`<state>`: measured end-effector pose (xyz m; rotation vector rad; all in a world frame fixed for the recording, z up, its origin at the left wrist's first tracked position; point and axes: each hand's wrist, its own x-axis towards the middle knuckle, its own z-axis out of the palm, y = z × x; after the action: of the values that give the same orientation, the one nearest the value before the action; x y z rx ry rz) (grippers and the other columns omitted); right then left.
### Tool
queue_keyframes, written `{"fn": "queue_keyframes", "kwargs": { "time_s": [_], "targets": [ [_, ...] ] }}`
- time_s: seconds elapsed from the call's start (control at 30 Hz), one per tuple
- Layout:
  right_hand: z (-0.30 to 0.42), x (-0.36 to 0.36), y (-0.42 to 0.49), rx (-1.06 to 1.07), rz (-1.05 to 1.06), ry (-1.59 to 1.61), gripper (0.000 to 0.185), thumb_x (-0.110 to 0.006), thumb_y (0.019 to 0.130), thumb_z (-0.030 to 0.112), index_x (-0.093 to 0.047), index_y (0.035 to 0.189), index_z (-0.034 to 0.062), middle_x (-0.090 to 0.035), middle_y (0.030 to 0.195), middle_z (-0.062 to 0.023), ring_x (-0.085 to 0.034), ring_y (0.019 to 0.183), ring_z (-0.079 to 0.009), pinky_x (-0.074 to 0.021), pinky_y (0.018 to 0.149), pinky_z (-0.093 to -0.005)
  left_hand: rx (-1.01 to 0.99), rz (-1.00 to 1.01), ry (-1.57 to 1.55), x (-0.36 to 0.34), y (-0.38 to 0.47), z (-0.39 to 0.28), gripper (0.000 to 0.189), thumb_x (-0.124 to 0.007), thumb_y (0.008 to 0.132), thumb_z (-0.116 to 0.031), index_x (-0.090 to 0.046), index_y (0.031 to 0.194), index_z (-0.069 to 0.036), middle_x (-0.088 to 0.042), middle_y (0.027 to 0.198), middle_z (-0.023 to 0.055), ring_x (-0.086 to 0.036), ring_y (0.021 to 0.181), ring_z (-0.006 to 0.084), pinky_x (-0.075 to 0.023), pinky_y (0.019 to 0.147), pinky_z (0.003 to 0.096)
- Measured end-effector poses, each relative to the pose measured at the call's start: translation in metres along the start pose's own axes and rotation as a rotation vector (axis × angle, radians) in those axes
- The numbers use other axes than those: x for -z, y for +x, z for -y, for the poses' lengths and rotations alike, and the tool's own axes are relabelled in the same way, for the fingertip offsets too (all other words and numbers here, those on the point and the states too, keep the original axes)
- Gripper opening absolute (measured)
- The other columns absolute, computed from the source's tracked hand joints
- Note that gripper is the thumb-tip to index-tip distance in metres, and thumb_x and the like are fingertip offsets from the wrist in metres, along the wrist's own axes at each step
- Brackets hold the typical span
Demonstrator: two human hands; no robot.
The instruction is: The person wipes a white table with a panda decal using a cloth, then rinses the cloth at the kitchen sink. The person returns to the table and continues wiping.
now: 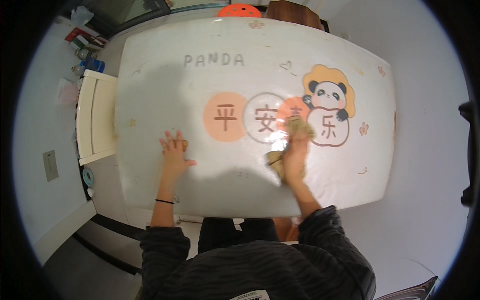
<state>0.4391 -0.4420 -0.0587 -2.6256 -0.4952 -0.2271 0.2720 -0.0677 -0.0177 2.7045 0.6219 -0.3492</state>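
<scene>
A pale table with a printed cover (225,180) spreads before me, bearing a panda picture, colored circles and lettering. My right hand (296,155) presses a crumpled tan cloth (276,163) against the cover, right of center; the cloth sticks out beyond the fingertips and to the left of the palm. The hand is slightly blurred, and its fingers partly hide the cloth. Toward the left, my left hand (175,152) lies palm down on the cover with its fingers spread. A small brown patch or object shows beside its fingers, too unclear to name.
A cream chair (98,116) stands against the table's left end. An orange-red stool (240,10) and a brown wooden piece of furniture (294,14) are beyond the far edge. Bottles and boxes (88,41) sit at the upper left. A white wall (423,123) borders the right side.
</scene>
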Motion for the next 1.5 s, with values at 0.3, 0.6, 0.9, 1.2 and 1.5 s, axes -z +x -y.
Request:
{"fn": "queue_keyframes", "kwargs": {
  "time_s": [0.3,0.6,0.9,1.2,1.5],
  "targets": [
    [0.248,-0.115,0.103,0.546,0.177,0.237,0.044,-0.058,0.072,0.002,-0.064,0.116,0.0054,-0.051,0.136,-0.0124,-0.044,0.129,-0.0325,-0.0401,0.1,-0.0439,0.133,0.109,-0.143,0.025,0.002,-0.027,0.125,-0.091,0.055,-0.023,-0.014,0.152,-0.01,0.0,0.154,0.032,-0.004,0.136,0.0621,-0.0311,0.097,0.0723],
    [0.123,-0.118,0.222,0.523,0.023,0.244,0.055,-0.056,0.068,-0.007,-0.064,0.12,0.0109,-0.058,0.13,-0.0101,-0.052,0.121,-0.0326,-0.0422,0.097,-0.0432,0.168,0.109,-0.089,0.017,-0.001,-0.021,0.131,-0.092,0.05,-0.029,-0.012,0.153,-0.017,0.003,0.156,0.0267,-0.001,0.138,0.0587,-0.0316,0.098,0.072],
    [-0.193,0.014,0.248,-0.195,-0.148,-0.338,0.051,-0.052,0.073,0.001,-0.062,0.123,0.0085,-0.054,0.134,-0.0163,-0.049,0.122,-0.0372,-0.0388,0.1,-0.0461,0.142,0.113,-0.056,0.013,0.002,-0.015,0.136,-0.093,0.046,-0.034,-0.011,0.153,-0.013,0.004,0.155,0.0298,0.001,0.138,0.0592,-0.0189,0.11,0.0638],
    [-0.088,-0.045,0.237,-0.25,-0.263,-0.376,0.05,-0.051,0.079,0.007,-0.057,0.129,0.0074,-0.048,0.139,-0.0185,-0.043,0.127,-0.0377,-0.038,0.102,-0.0458,0.092,0.06,-0.062,0.01,0.001,-0.012,0.134,-0.092,0.046,-0.033,-0.014,0.153,-0.017,0.002,0.156,0.0287,-0.001,0.138,0.0593,-0.0302,0.097,0.0734],
    [0.224,-0.124,0.14,0.5,0.173,0.121,0.048,-0.053,0.074,-0.007,-0.061,0.12,0.0038,-0.048,0.141,-0.0134,-0.043,0.129,-0.0384,-0.0374,0.103,-0.0469,0.09,-0.006,-0.176,0.002,-0.002,-0.015,0.121,-0.091,0.05,-0.037,-0.027,0.149,-0.01,-0.01,0.155,0.0276,-0.01,0.138,0.0568,-0.0313,0.096,0.074]
  ]
}}
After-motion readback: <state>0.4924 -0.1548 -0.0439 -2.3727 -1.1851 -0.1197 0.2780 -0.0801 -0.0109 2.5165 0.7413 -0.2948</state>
